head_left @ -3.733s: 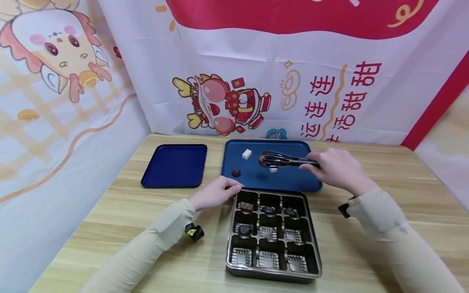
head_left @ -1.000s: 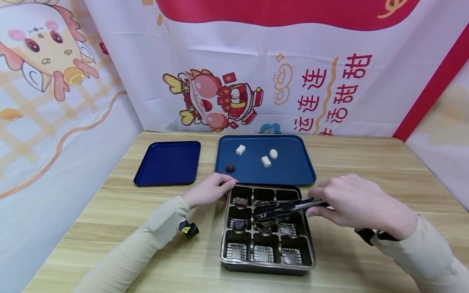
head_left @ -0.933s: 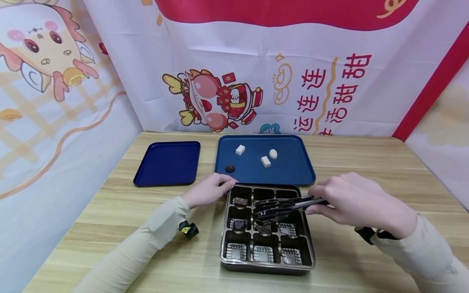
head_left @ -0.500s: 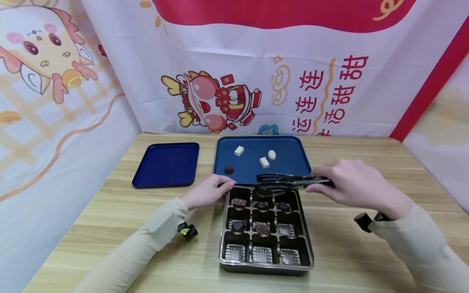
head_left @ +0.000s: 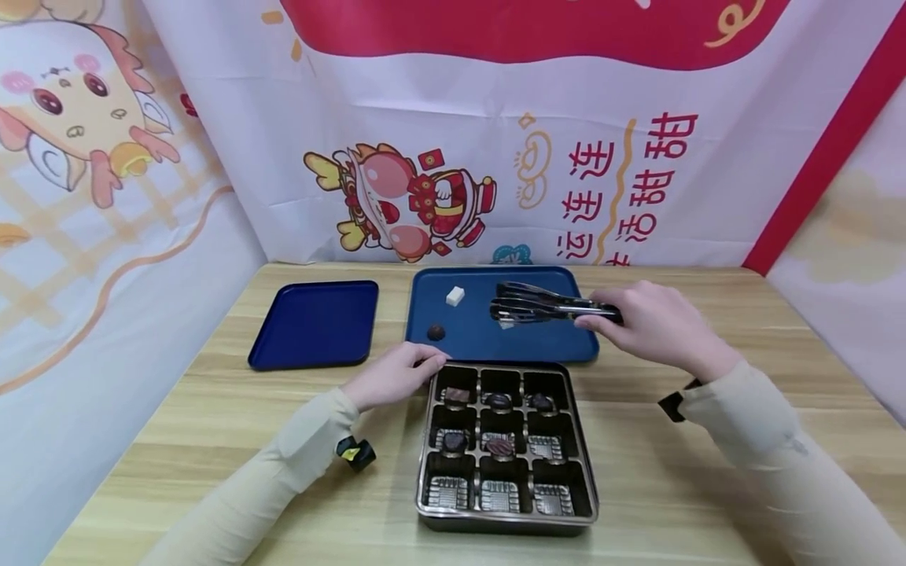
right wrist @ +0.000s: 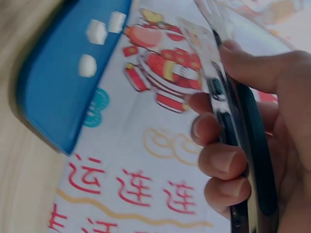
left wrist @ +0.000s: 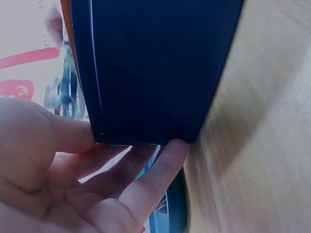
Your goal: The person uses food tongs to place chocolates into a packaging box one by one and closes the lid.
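Observation:
My left hand [head_left: 396, 376] holds the back left corner of a dark nine-compartment chocolate box [head_left: 506, 519]; in the left wrist view its fingertips [left wrist: 174, 151] press on the box's end. My right hand [head_left: 654, 326] grips black-handled tongs [head_left: 527, 305] over the blue tray [head_left: 467, 346], their jaws apart with nothing seen gripped. The tongs partly cover a white cube [head_left: 506, 319]. A white oval piece [right wrist: 88, 65], covered in the head view, shows on the tray in the right wrist view. Chocolates fill the back row; a heart-shaped one [head_left: 454, 442] and a striped oval one [head_left: 499, 446] sit in the middle row.
Another white cube [head_left: 455, 295] and a round dark chocolate [head_left: 436, 332] lie on the blue tray's left side. A smaller dark blue tray [head_left: 314, 326] stands to the left on the wooden table [head_left: 212, 401]. A printed cloth [head_left: 439, 86] hangs behind.
The tongs brought a striped chocolate from the tray into the box's middle compartment and let it go. My right hand then moved them back over the tray. My left hand stayed at the corner.

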Tool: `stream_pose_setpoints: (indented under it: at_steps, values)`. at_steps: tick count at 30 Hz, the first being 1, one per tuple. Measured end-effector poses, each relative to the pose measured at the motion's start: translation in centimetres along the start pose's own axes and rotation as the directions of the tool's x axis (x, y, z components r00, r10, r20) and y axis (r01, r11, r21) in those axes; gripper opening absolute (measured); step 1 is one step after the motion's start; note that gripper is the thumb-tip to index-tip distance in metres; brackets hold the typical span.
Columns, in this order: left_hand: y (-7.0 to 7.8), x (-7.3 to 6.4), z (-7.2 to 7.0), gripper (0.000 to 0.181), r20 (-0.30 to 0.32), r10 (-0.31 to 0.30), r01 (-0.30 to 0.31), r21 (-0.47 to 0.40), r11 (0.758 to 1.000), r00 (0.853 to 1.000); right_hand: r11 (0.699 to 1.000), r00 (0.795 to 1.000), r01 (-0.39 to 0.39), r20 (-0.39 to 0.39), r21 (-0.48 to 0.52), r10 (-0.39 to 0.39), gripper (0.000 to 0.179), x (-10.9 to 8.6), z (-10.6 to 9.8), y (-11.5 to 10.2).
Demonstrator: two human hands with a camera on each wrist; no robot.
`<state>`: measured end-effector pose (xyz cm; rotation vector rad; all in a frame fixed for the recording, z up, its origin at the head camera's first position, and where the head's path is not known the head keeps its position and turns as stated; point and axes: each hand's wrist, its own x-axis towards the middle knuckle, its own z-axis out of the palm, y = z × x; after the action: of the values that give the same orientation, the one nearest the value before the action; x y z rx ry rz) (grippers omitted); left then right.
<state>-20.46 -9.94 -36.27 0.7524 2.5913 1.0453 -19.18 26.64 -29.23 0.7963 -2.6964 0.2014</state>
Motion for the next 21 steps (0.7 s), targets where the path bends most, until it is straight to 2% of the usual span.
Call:
stream_pose_setpoints:
  at_steps: [5,9,17,21]
  values:
    - [-0.1,0.0,0.0,0.033,0.001,0.011,-0.011,-0.011,1.0,1.0,0.999,0.999,0.036,0.009,-0.009,-0.036,0.036,2.5,1.7,-0.3]
    - [-0.2,0.0,-0.1,0.034,0.007,0.025,-0.025,-0.018,1.0,1.0,0.995,0.995,0.091,0.045,-0.046,-0.089,0.038,4.8,2.4,-0.9]
    - [-0.3,0.1,0.0,0.032,0.012,0.035,-0.035,-0.016,0.999,0.999,0.972,0.968,0.203,0.174,-0.12,-0.181,0.036,8.5,3.2,-2.7]
    - [-0.2,0.0,-0.1,0.032,0.007,0.039,-0.039,-0.014,0.999,0.999,0.973,0.958,0.203,0.226,-0.108,-0.175,0.034,9.7,3.5,-3.7]
